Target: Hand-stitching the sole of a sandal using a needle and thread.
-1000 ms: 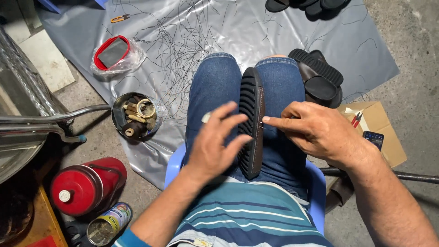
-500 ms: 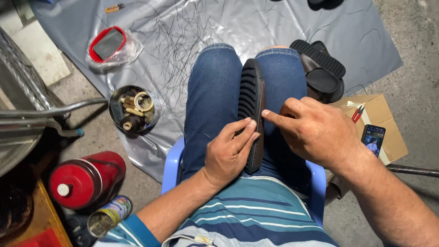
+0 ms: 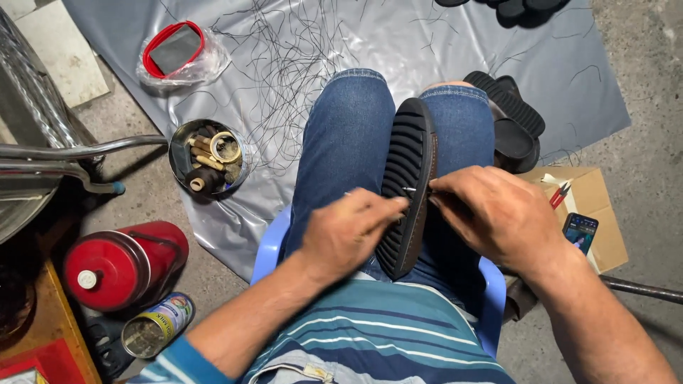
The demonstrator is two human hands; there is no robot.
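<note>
Concrete floor (image 3: 640, 107) with a grey plastic sheet (image 3: 398, 35) spread over it, thin black thread offcuts (image 3: 284, 64) scattered all over the sheet. Person's sitting on a light blue plastic chair (image 3: 270, 245), jeans on, with a black ridged shoe sole (image 3: 405, 185) standing on edge between the thighs — tread facing the left side. Left hand (image 3: 352, 235) has its fingers pinched together on something thin right against the sole's edge, can't tell exactly what. Right hand (image 3: 498, 217) is closed on the other side of the sole, fingers clamped on a small metal needle (image 3: 410, 190) poking at the rim. Off to the left there's a round tin of odds and ends (image 3: 208, 158), a red canister (image 3: 121, 264) and a small can (image 3: 156, 326); on the right, more black soles (image 3: 514, 121) and a cardboard box (image 3: 594, 213) with a phone (image 3: 580, 231) on it.
</note>
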